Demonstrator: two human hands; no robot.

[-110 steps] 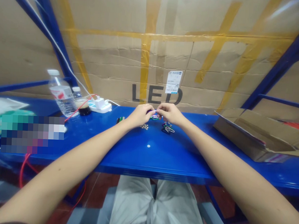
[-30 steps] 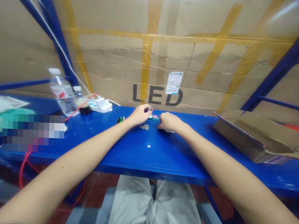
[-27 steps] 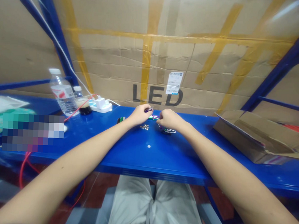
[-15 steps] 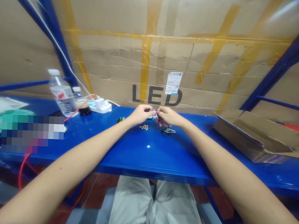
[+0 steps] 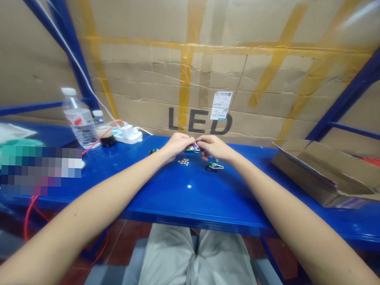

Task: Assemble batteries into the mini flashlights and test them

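My left hand (image 5: 178,145) and my right hand (image 5: 213,147) meet above the blue table, fingertips pinched close together. Between the right fingers shows a small shiny purple carabiner (image 5: 196,148), partly covered by the hand. What the left fingertips pinch is too small and hidden to make out. Below my left hand lies a cluster of small metal rings (image 5: 183,162). Near my right hand rests a small group of carabiners (image 5: 215,166) in silver, black and green. More shiny coloured pieces lie partly hidden behind the hands.
An open cardboard box (image 5: 317,177) stands at the right. On the left are a water bottle (image 5: 80,123), a cup of dark liquid (image 5: 107,137), a white power strip (image 5: 127,134) and a red cable (image 5: 32,207). A large cardboard panel (image 5: 142,86) rises behind the table (image 5: 187,201).
My fingertips have drawn closer together, and the purple carabiner has turned between them. The left hand has shifted slightly; the rings and carabiners on the table stay put.
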